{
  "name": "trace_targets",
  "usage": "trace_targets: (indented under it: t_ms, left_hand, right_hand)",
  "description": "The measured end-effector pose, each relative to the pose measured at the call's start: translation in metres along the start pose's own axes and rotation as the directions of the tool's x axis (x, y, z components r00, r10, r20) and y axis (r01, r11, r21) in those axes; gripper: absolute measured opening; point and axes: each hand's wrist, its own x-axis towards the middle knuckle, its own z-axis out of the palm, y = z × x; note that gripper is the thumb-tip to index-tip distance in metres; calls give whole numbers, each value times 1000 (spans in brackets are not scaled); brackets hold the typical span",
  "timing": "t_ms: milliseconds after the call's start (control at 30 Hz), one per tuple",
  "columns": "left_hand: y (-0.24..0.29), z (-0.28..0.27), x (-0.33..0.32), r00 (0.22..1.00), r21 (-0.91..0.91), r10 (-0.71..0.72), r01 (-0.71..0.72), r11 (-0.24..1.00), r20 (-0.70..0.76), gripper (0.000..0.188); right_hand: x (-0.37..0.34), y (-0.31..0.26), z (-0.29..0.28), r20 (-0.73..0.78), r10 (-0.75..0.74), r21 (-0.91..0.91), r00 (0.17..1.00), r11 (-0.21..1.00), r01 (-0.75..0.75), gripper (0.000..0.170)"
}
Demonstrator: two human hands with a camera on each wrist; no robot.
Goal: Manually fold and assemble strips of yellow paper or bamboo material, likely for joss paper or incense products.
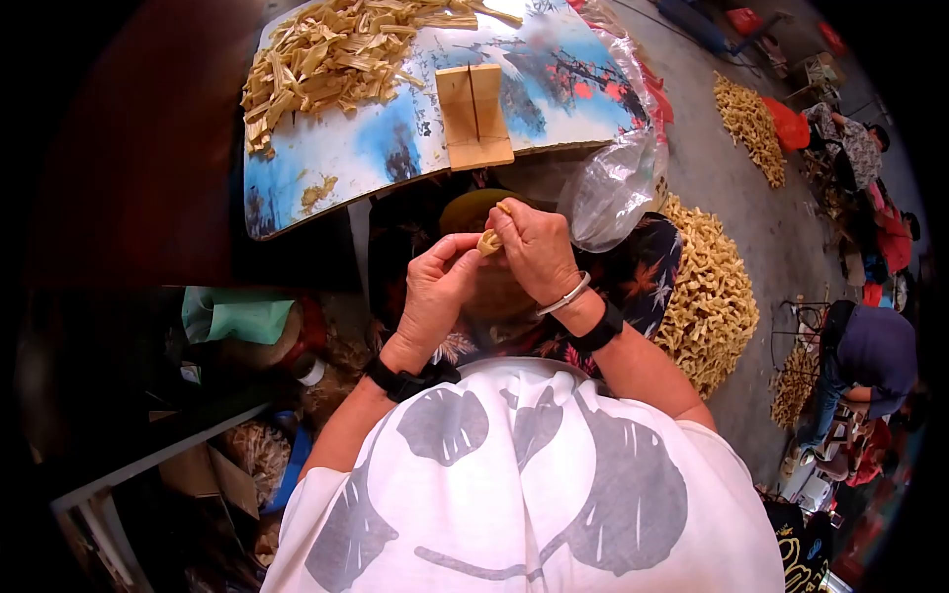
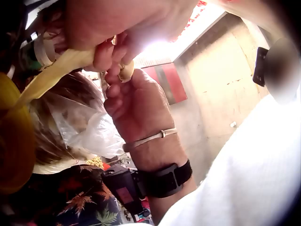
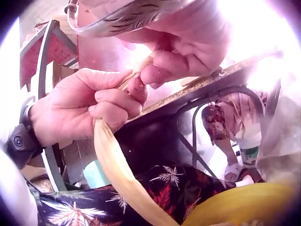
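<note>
Both hands meet over the lap, working one pale yellow flat strip [image 3: 123, 181] that is folded into a small loop [image 1: 488, 243] between the fingertips. The left hand [image 1: 435, 289] pinches the loop with thumb and forefinger. Its other fingers are curled round the strip, and a long tail hangs below them in the right wrist view. The right hand [image 1: 539, 247], with a bangle at its wrist, pinches the strip's other side, thumb against curled fingers. Part of the fold is hidden by the fingers. A yellow rounded container [image 3: 244, 202] sits under the hands.
Ahead stands a painted tabletop [image 1: 376, 168] with a heap of loose strips [image 1: 326, 59] and a wooden stand [image 1: 460, 146] at its edge. A clear plastic bag [image 1: 613, 193] hangs at the right. Small yellow pieces form a floor pile [image 1: 707, 296]. Several people work farther right.
</note>
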Motion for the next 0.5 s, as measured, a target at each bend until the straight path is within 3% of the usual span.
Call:
trace_targets:
  t_ms: [67,100,200,267,300,367,400,500]
  left_hand:
    - [-4,0,1,998,133,55,-51,990,-22,11]
    - [-7,1,2,997,114,59,-53,992,-44,11]
    - [-11,5,3,994,41,63,-59,997,-92,10]
    - [-7,9,3,994,-30,62,-65,997,-94,10]
    - [-4,8,1,997,-63,-8,3,998,-71,10]
    - [4,-2,-5,989,-118,-149,146,982,-17,11]
    - [3,-5,-6,986,-176,-166,166,970,15,12]
    - [5,-5,-7,984,-75,-173,177,981,51,16]
  right_hand:
    - [-1,4,0,71,54,158,996,985,-65,20]
    - [-2,6,-1,110,75,233,991,967,-99,19]
    - [-5,7,-8,454,197,493,869,756,-430,15]
    - [-9,12,-6,488,194,567,851,671,-478,15]
    - [-11,15,-5,506,190,599,841,624,-502,16]
    - [-10,18,-9,453,244,595,857,633,-495,17]
    - [-8,19,-11,424,268,594,865,639,-489,17]
    - [-9,21,-8,405,310,516,860,699,-495,16]
